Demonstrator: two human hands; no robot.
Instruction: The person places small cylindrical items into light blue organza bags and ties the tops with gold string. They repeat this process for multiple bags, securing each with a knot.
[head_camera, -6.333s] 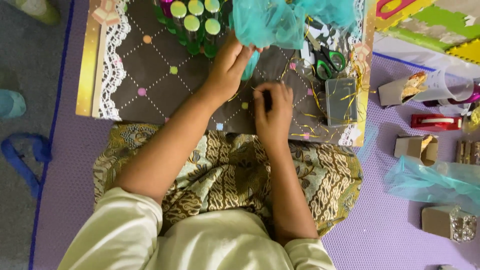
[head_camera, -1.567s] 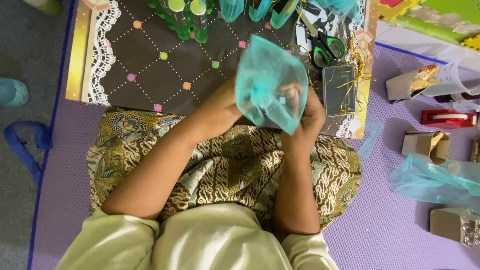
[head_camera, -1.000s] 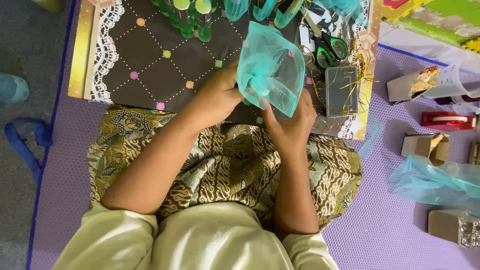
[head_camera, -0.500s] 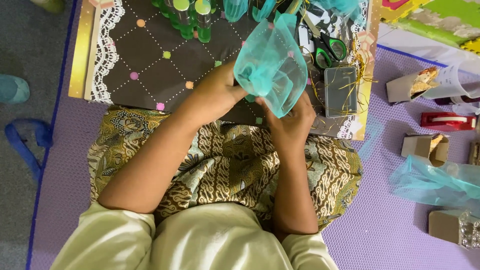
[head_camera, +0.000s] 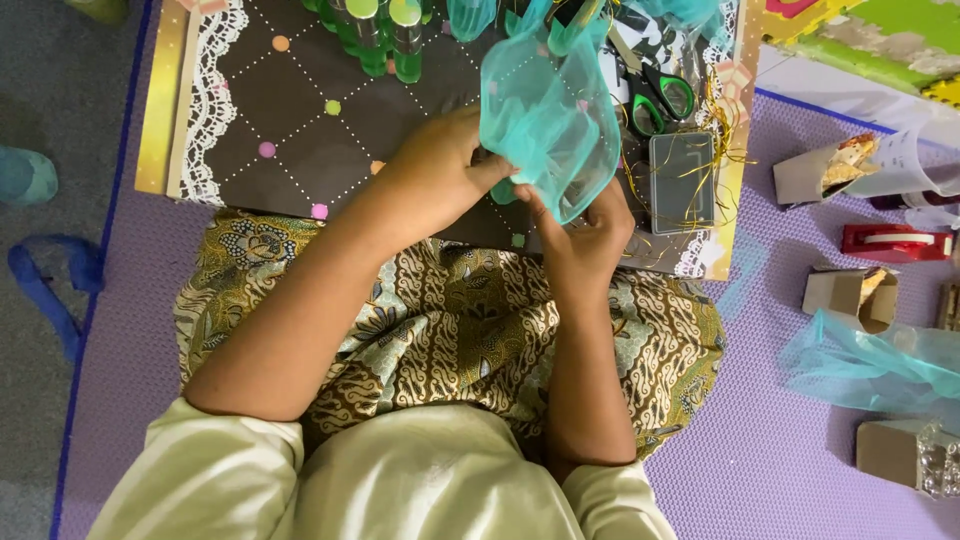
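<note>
Green-handled scissors (head_camera: 660, 98) lie beside a clear plastic box (head_camera: 682, 182).

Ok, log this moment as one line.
left hand: grips teal mesh fabric | right hand: holds its lower edge | fabric: bunched above dark board | scissors: beside, untouched

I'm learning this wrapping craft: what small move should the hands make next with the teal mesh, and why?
Probably pinch the mesh tighter at its base. Both hands, left and right, grip it low while the top flares open and loose, so the gather looks unfinished.
</note>
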